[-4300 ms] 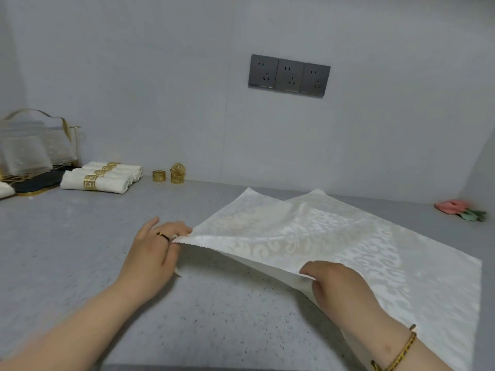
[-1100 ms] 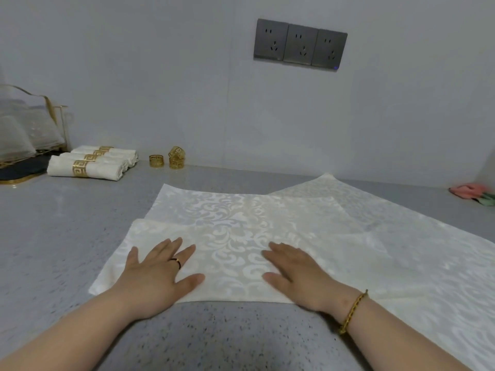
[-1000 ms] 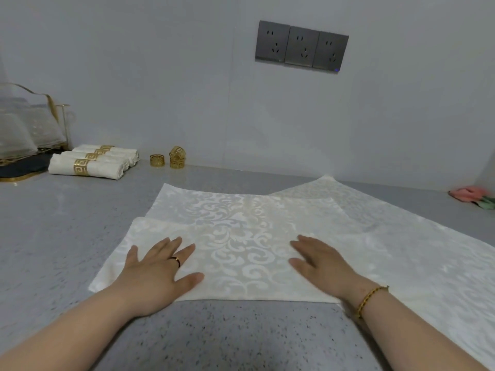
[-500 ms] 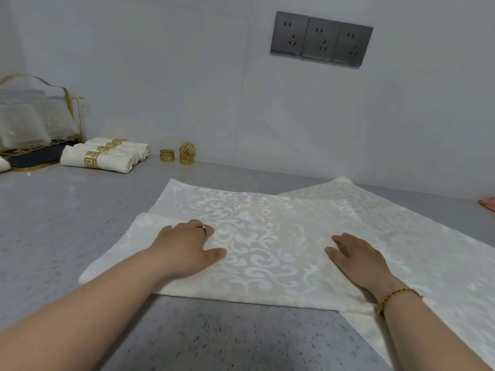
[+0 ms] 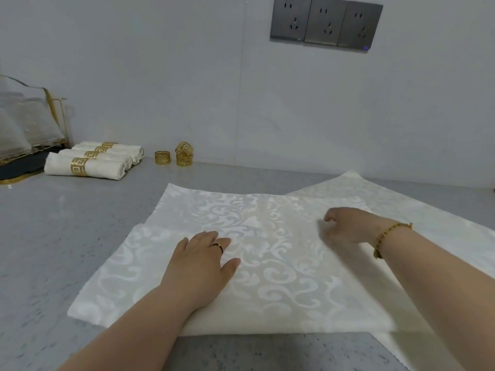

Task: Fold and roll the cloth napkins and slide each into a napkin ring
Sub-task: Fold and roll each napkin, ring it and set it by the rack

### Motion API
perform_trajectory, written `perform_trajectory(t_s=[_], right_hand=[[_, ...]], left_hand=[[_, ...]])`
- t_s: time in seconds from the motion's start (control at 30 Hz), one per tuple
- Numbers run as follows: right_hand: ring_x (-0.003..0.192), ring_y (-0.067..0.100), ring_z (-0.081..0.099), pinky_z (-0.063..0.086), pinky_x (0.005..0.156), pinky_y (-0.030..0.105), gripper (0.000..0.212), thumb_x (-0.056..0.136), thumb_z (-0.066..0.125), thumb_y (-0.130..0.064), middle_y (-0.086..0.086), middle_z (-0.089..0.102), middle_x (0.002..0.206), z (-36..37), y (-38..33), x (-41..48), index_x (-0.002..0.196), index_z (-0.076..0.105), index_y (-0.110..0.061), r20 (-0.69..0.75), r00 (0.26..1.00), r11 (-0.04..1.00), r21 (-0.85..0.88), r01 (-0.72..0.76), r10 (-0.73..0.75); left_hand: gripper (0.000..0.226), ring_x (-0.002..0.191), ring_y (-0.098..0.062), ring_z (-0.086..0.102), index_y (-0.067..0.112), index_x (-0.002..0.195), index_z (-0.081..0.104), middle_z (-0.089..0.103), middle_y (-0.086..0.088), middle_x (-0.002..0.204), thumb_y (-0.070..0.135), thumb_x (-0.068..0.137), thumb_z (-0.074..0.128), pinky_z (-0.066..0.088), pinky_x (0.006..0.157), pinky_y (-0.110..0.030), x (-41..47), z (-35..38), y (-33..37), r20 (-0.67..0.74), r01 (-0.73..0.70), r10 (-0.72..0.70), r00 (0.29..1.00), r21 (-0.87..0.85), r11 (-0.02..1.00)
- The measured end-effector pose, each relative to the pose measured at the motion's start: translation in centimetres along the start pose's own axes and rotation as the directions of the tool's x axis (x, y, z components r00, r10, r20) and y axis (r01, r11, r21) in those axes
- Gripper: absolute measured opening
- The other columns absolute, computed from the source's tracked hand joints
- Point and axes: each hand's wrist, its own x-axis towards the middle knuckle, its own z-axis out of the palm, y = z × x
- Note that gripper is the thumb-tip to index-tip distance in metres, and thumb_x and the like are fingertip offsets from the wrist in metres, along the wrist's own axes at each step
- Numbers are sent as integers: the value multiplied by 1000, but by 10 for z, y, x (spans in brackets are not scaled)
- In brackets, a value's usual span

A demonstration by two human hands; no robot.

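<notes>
A white damask napkin [image 5: 267,253], folded over on itself, is spread flat on the grey countertop [image 5: 53,236], with a second napkin [image 5: 428,218] lying partly beneath it toward the right. The left hand [image 5: 201,261] is laid palm-down on the folded napkin near its middle, fingers extended and close together, thumb splayed to the right; nothing is gripped, the cloth is only pressed. A ring [image 5: 217,246] is worn on one finger. The right hand [image 5: 345,226] is held farther back over the napkin's right part, fingers curled inward; it is blurred, and whether cloth is pinched cannot be told. A gold bracelet [image 5: 388,234] is seen at that wrist. Well apart, at the back left by the wall, three rolled napkins [image 5: 91,162] in gold rings are lined up, and loose napkin rings [image 5: 176,156] are set just beside them.
</notes>
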Motion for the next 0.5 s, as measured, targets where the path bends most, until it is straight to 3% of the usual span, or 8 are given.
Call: perform_trajectory(t_s=[0.1, 0.33, 0.5], right_hand=[[127, 24, 41, 36, 102, 31, 50, 92, 47, -32, 5, 40, 142, -5, -21, 35, 137, 36, -15, -54, 997, 993, 96, 65, -60], [124, 32, 41, 33, 100, 35, 43, 94, 32, -12, 13, 42, 136, 12, -62, 83, 137, 33, -16, -170, 985, 990, 131, 56, -33], [127, 30, 32, 29, 101, 36, 43, 90, 40, -10, 12, 44, 133, 8, -75, 96, 132, 42, -15, -226, 972, 998, -5, 67, -66]], left_hand=[[53, 142, -10, 3, 29, 145, 16, 8, 8, 154, 49, 96, 22, 0, 115, -31, 3, 0, -2, -3, -16, 16, 1000, 20, 1000], [54, 142, -11, -4, 29, 146, 5, -1, 8, 155, 48, 97, 14, -4, 116, -36, 6, -1, -1, 45, -17, 13, 999, 89, 996], [55, 143, -11, -6, 30, 146, 1, -4, 8, 155, 48, 96, 13, -3, 116, -36, 8, 1, -1, 60, -14, 7, 998, 112, 994]])
